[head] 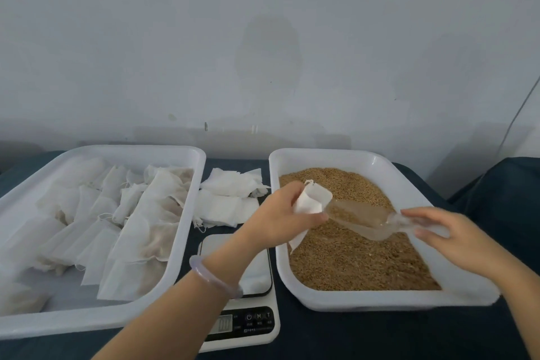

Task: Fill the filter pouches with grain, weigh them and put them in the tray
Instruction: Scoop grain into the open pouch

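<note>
Smooth glossy white plastic tray (292, 286), clear plastic scoop (371, 221), matt fibrous filter pouch (311, 199), dark cloth tabletop (380, 336)

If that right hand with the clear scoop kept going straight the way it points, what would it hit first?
Probably the white pouch gripped by the left hand: the scoop in the right hand aims at its open mouth, above the grain. Depth is unclear from one view.

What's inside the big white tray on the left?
Inside the white plastic tray lies a pile of white fabric filter pouches, several showing brownish grain through the cloth. They overlap, hiding lower ones and much of the floor.
</note>
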The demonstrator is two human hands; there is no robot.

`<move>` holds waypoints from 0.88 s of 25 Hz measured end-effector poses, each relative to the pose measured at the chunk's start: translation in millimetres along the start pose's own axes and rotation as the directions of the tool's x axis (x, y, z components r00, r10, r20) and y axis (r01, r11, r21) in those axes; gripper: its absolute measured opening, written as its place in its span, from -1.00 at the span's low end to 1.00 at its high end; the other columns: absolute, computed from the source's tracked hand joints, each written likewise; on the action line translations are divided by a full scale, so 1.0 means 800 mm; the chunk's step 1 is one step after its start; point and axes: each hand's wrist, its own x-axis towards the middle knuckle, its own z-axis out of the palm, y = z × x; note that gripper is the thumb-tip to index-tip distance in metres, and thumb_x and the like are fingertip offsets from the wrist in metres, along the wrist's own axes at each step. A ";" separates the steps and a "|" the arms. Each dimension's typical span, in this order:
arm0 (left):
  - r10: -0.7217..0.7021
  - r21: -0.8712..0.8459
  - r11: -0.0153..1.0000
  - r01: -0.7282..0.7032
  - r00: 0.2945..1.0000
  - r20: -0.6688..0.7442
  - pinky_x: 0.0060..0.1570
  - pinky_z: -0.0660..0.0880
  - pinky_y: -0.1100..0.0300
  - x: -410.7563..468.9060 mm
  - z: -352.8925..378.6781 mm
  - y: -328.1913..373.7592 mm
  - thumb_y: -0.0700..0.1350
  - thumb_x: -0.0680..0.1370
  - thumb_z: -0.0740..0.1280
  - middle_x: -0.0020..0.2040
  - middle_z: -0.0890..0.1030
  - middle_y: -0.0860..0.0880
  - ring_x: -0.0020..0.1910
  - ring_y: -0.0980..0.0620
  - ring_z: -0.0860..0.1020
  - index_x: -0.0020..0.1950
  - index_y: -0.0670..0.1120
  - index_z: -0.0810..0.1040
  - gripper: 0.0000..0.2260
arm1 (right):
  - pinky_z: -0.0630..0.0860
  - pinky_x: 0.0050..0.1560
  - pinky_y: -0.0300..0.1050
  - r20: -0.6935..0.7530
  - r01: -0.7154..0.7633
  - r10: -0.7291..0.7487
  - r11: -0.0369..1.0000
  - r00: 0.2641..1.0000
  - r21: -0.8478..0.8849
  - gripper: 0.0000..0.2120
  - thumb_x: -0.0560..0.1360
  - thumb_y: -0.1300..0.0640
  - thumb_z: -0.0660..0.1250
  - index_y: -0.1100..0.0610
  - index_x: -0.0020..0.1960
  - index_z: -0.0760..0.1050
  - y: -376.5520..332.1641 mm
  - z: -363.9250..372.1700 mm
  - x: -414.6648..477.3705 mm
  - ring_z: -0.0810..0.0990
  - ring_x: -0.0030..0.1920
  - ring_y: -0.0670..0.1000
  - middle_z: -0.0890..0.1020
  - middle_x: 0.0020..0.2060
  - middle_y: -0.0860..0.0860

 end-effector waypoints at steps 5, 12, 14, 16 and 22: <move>-0.013 0.069 0.997 0.014 1.000 -0.025 -0.33 0.45 0.37 0.007 0.023 -0.018 0.07 0.39 0.46 -0.11 0.53 0.14 -0.19 0.20 0.54 -0.02 0.13 0.41 -0.72 | 0.34 0.24 -0.02 -0.037 0.065 -0.066 0.998 0.997 -0.023 -0.63 0.50 0.15 0.33 -0.34 0.07 0.44 -0.026 -0.058 -0.005 0.44 0.12 -0.24 0.52 0.07 -0.31; -0.013 0.066 0.998 0.012 1.000 0.028 -0.28 0.52 0.32 0.010 0.028 -0.017 0.06 0.39 0.48 -0.05 0.57 0.11 -0.14 0.15 0.57 -0.01 0.09 0.41 -0.70 | -0.10 0.43 -0.05 0.005 0.161 -0.169 0.927 0.986 -0.338 -0.63 0.53 0.11 0.30 -0.36 0.08 0.32 -0.061 -0.070 0.000 0.41 0.12 -0.17 0.49 0.00 -0.32; -0.007 0.176 0.984 -0.002 0.999 0.053 -0.27 0.51 0.31 0.009 0.031 -0.017 0.14 0.39 0.46 -0.06 0.53 0.13 -0.13 0.15 0.54 0.04 0.07 0.40 -0.65 | -0.15 0.42 -0.08 0.002 0.185 -0.200 0.903 0.980 -0.388 -0.65 0.53 0.10 0.28 -0.36 0.11 0.33 -0.071 -0.071 0.003 0.40 0.12 -0.18 0.47 0.01 -0.32; -0.017 0.265 0.964 -0.002 0.997 0.070 -0.18 0.54 0.21 0.009 0.034 -0.015 0.21 0.39 0.43 -0.04 0.52 0.12 -0.10 0.12 0.53 0.12 0.05 0.40 -0.57 | -0.16 0.42 -0.06 0.007 0.190 -0.209 0.870 0.978 -0.454 -0.68 0.54 0.07 0.26 -0.31 0.18 0.38 -0.079 -0.071 0.007 0.38 0.16 -0.16 0.46 0.02 -0.30; 0.023 0.461 0.887 -0.013 1.000 -0.015 -0.19 0.55 0.12 0.008 0.042 -0.012 0.32 0.39 0.36 -0.11 0.52 0.08 -0.13 0.04 0.53 0.10 0.04 0.39 -0.53 | -0.19 0.43 -0.02 -0.011 0.178 -0.224 0.804 0.975 -0.567 -0.70 0.52 -0.01 0.28 -0.26 0.22 0.44 -0.093 -0.072 0.021 0.32 0.05 -0.20 0.35 -0.14 -0.34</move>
